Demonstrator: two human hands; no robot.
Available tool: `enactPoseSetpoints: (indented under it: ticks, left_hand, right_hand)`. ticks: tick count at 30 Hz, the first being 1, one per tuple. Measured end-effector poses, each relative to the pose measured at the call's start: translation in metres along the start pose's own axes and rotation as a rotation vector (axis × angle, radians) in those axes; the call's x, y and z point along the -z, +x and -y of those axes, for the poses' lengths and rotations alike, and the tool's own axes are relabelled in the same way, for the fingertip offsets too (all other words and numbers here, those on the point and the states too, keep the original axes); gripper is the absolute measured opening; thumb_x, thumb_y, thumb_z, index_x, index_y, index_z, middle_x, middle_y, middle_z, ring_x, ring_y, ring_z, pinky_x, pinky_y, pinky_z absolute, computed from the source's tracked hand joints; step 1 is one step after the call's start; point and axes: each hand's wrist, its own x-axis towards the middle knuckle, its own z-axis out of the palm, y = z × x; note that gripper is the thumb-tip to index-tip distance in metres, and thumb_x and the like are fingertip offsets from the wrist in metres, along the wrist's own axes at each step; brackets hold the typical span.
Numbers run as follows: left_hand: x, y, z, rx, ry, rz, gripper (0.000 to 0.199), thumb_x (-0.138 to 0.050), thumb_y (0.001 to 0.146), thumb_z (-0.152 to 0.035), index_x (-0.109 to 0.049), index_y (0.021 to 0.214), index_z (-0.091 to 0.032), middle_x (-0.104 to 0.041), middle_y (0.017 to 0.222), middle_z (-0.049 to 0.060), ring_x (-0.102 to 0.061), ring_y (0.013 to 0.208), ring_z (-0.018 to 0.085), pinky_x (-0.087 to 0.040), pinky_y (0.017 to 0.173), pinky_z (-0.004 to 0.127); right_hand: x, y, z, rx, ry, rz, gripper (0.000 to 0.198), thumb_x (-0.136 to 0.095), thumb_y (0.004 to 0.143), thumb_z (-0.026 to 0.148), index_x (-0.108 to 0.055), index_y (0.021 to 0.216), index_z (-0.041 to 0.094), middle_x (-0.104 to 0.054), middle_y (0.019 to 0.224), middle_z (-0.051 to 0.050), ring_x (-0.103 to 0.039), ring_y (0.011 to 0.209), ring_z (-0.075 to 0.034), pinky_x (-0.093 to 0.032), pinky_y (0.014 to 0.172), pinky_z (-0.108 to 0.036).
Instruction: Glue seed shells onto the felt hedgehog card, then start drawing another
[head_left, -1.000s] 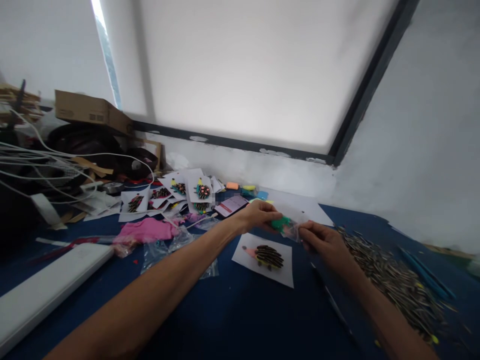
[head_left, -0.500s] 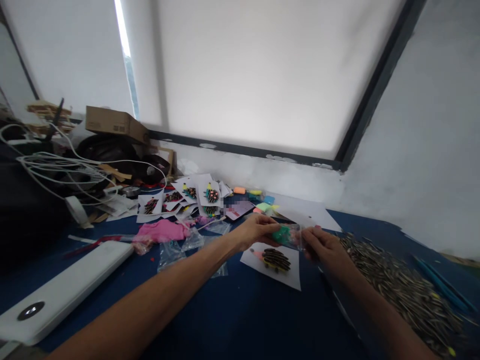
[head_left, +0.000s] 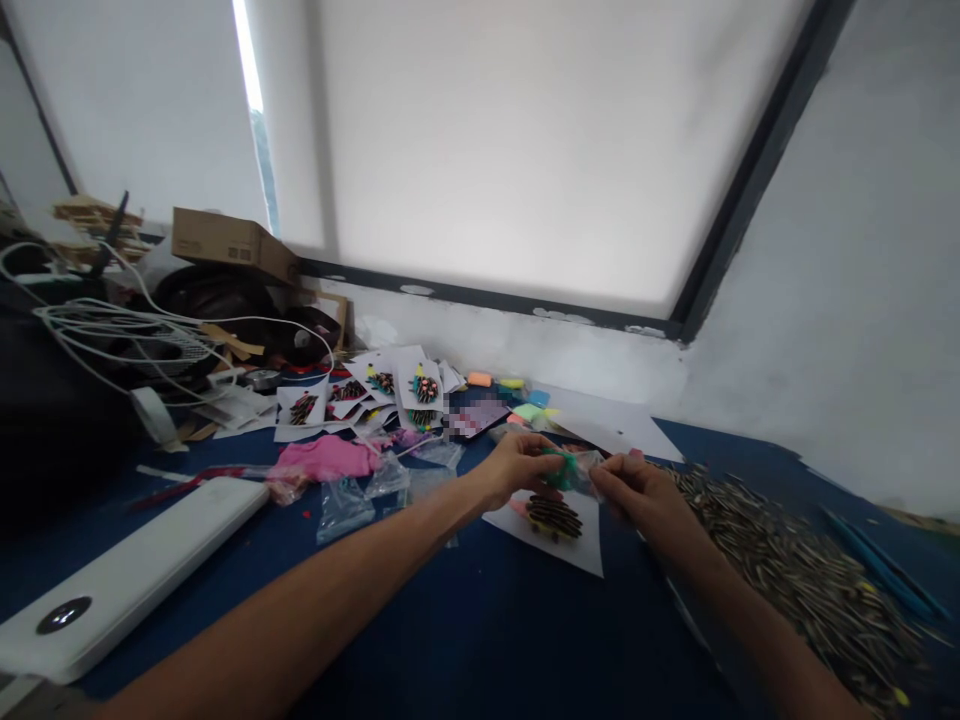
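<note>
My left hand (head_left: 525,463) grips a small clear plastic bag with green modelling clay (head_left: 564,470) in it, thumb and fingers closed on the green end. With its fingertips, my right hand (head_left: 626,483) pinches the bag's clear right end. Both hands are held just above a white paper (head_left: 581,556). On that paper is a hedgehog figure (head_left: 553,516) with dark striped seeds as spines, a pink snout and a yellow underside. My left hand partly covers the paper's upper edge.
A heap of striped sunflower seeds (head_left: 780,560) lies at right, beside a blue strip-like item (head_left: 885,570). Left are pink clay (head_left: 330,458), plastic bags (head_left: 345,510), finished hedgehog papers (head_left: 424,388) and a white power bank (head_left: 135,580). Cables (head_left: 135,335) and a cardboard box (head_left: 225,240) stand behind.
My right fingers have shifted slightly left along the bag, closer to my left hand. The green clay bag looks more bunched between the hands.
</note>
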Motion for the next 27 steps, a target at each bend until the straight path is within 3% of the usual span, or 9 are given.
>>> enactPoseSetpoints:
  ticks: [4, 10, 15, 22, 27]
  left_hand:
    - [0.001, 0.005, 0.003, 0.014, -0.005, -0.035, 0.037, -0.085, 0.059, -0.029, -0.059, 0.075, -0.009, -0.062, 0.061, 0.001, -0.060, 0.052, 0.012, -0.056, 0.058, 0.028]
    - [0.005, 0.005, 0.004, 0.040, 0.027, -0.086, 0.025, -0.081, 0.066, -0.019, -0.062, 0.078, -0.007, -0.063, 0.062, 0.002, -0.062, 0.053, 0.012, -0.056, 0.057, 0.027]
    - [-0.001, 0.009, 0.001, 0.027, 0.030, -0.074, 0.024, -0.080, 0.065, -0.018, -0.065, 0.080, -0.007, -0.064, 0.066, 0.003, -0.062, 0.057, 0.013, -0.057, 0.063, 0.031]
    - [-0.012, 0.022, -0.006, -0.032, 0.082, -0.049, 0.006, -0.068, 0.073, -0.008, -0.066, 0.079, -0.009, -0.065, 0.069, 0.003, -0.062, 0.060, 0.012, -0.055, 0.064, 0.030]
    - [-0.016, 0.031, -0.004, -0.053, 0.137, -0.007, 0.014, -0.061, 0.071, 0.002, -0.066, 0.079, -0.009, -0.065, 0.069, 0.002, -0.061, 0.061, 0.010, -0.054, 0.064, 0.025]
  right_hand:
    - [0.001, 0.000, 0.002, -0.005, -0.035, 0.008, 0.035, -0.058, 0.072, 0.055, -0.059, 0.068, 0.020, -0.048, 0.042, 0.005, -0.041, 0.040, -0.010, -0.032, 0.043, -0.024]
    - [-0.002, 0.002, -0.001, -0.069, 0.033, 0.047, 0.029, -0.064, 0.062, 0.046, -0.061, 0.072, 0.019, -0.051, 0.045, 0.006, -0.043, 0.040, -0.009, -0.030, 0.041, -0.022]
    - [0.001, 0.003, -0.004, -0.071, 0.030, -0.006, 0.031, -0.064, 0.065, 0.049, -0.062, 0.068, 0.018, -0.048, 0.042, 0.005, -0.039, 0.038, -0.009, -0.028, 0.040, -0.022]
    - [0.012, 0.007, -0.007, -0.063, 0.007, -0.096, 0.036, -0.065, 0.063, 0.053, -0.065, 0.072, 0.017, -0.049, 0.042, 0.005, -0.041, 0.039, -0.009, -0.030, 0.041, -0.023]
    - [0.016, 0.009, -0.008, -0.063, -0.014, -0.116, 0.040, -0.069, 0.058, 0.055, -0.065, 0.072, 0.018, -0.050, 0.045, 0.005, -0.042, 0.039, -0.010, -0.032, 0.040, -0.024]
